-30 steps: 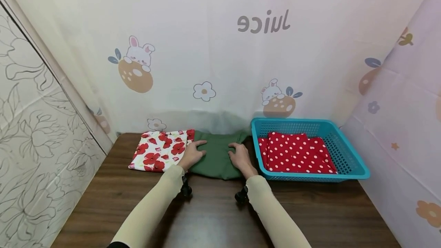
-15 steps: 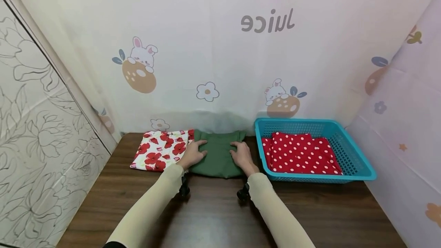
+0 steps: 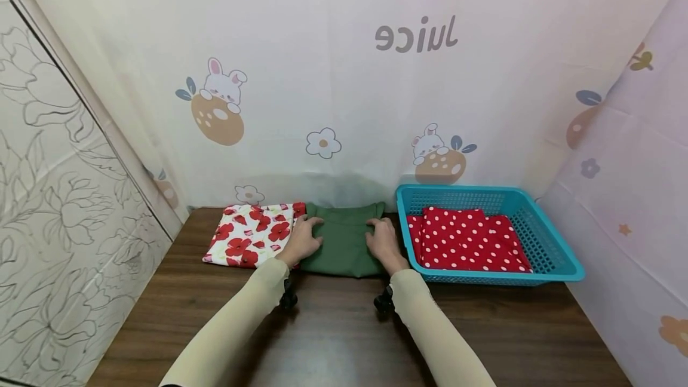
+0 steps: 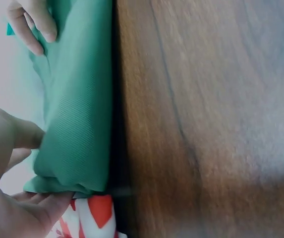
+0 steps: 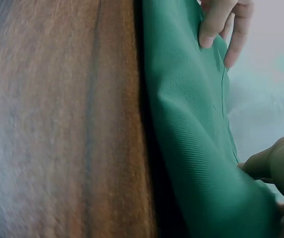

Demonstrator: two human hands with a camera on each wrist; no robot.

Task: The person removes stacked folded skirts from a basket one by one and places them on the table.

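The green cloth (image 3: pixel 344 242) lies folded on the worktop (image 3: pixel 344 327), at its far edge against the curtain, and I have both hands on it. My left hand (image 3: pixel 304 239) grips its left edge: in the left wrist view the thumb sits on top of the fold (image 4: pixel 77 114) and the fingers (image 4: pixel 42 210) tuck under it, so the hand pinches the stack from the side. My right hand (image 3: pixel 383 240) takes the right edge the same way; the right wrist view shows the thumb pressing into the cloth (image 5: pixel 196 129) near the corner, with the rest of that hand (image 5: pixel 275 168) mostly cut off by the frame. The cloth rests flat on the wood, not lifted. Just left of it, touching its edge, lies a white cloth with red flowers (image 3: pixel 247 236), also folded. Just right of it stands a blue basket (image 3: pixel 548 249) with a red dotted cloth (image 3: pixel 464 240) folded inside. Behind everything hangs a pale curtain (image 3: pixel 344 88) printed with rabbits and flowers.
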